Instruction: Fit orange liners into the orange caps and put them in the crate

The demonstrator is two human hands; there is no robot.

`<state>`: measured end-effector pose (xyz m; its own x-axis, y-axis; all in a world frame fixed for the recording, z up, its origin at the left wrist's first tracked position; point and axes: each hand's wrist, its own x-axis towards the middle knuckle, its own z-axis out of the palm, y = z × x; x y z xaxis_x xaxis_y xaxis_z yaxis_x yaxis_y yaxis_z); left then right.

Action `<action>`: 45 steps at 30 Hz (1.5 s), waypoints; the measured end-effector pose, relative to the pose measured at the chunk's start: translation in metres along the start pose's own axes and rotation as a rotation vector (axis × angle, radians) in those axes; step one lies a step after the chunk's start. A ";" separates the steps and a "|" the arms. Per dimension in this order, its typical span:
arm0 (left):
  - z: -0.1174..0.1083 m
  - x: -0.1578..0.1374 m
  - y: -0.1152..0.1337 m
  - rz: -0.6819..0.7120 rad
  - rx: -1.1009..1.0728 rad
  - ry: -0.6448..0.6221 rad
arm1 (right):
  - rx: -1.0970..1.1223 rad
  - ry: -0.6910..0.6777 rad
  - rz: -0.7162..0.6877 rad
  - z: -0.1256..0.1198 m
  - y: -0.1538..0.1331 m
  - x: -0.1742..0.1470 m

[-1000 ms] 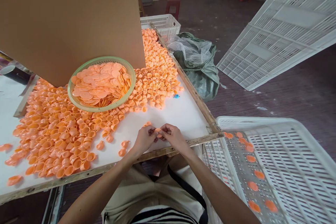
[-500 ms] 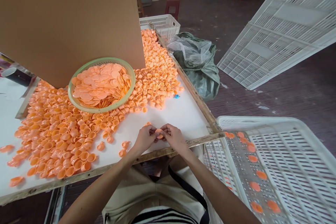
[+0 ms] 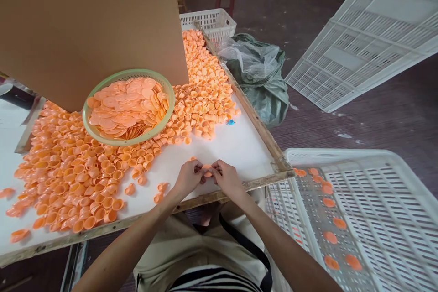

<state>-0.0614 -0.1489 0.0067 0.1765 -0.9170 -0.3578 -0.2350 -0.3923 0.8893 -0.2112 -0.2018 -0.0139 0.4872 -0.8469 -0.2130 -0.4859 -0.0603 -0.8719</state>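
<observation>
Between my hands, close to the table's front edge, is a small round orange plastic disc (image 3: 207,171). My left hand (image 3: 189,177) pinches its left side, and my right hand (image 3: 225,177) pinches its right side. Whether a cup is joined beneath the disc, my fingers hide. Just behind my left fingers another orange piece (image 3: 192,159) partly shows. To the left lies a broad heap of small orange plastic cups (image 3: 85,178). A green-rimmed basket (image 3: 167,118) full of flat orange discs (image 3: 126,105) rests on that heap.
A tall cardboard box (image 3: 96,18) stands behind the basket. Wooden strips (image 3: 253,105) edge the white table (image 3: 246,146). At lower right is a white crate (image 3: 386,196) with several orange discs in it. A green sack (image 3: 267,96) and stacked white crates (image 3: 359,45) stand beyond the table.
Both hands keep their pinch on the disc at nearly the same spot. The disc's face looks slightly turned. The whole view has shifted a little.
</observation>
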 end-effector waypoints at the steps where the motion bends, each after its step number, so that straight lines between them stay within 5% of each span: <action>1: 0.000 0.001 0.001 -0.005 0.013 -0.001 | 0.002 -0.014 0.010 0.000 0.000 0.001; 17: 0.002 0.021 0.019 -0.260 0.210 -0.056 | 0.028 -0.532 0.418 -0.027 -0.034 0.041; 29: 0.001 0.025 0.010 -0.283 0.133 -0.098 | -0.178 -0.520 0.393 -0.025 -0.032 0.043; 45: 0.013 0.009 0.013 -0.249 -0.076 -0.040 | -0.090 -0.599 0.385 -0.028 -0.037 0.032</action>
<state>-0.0749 -0.1630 0.0112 0.1822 -0.7954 -0.5781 -0.1165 -0.6012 0.7905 -0.1979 -0.2415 0.0238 0.5712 -0.3825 -0.7262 -0.7491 0.1187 -0.6518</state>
